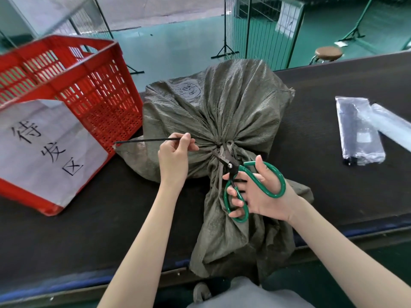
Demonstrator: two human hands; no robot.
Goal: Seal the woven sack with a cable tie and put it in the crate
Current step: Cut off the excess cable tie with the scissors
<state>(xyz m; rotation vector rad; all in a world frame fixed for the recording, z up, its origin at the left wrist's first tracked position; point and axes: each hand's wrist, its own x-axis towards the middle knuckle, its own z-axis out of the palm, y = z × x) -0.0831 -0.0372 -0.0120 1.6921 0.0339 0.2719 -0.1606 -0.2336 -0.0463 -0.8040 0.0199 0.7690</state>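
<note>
The left hand (172, 155) pinches the thin black cable tie (142, 141), pulling its tail left from the olive-green woven sack (233, 112). The right hand (260, 192) grips green-handled scissors (244, 181), blades at the cinched neck. The red plastic lattice crate (89, 85) stands left on the dark worktop (333, 174).

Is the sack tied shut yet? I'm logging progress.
Shut: the sack neck is cinched by the cable tie, its tail still untrimmed.

Warehouse packing area, red crate (97, 90), fencing (255, 30)

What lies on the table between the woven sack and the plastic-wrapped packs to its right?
Nothing: in the head view, only bare dark table separates the woven sack from the plastic-wrapped packs.
</note>
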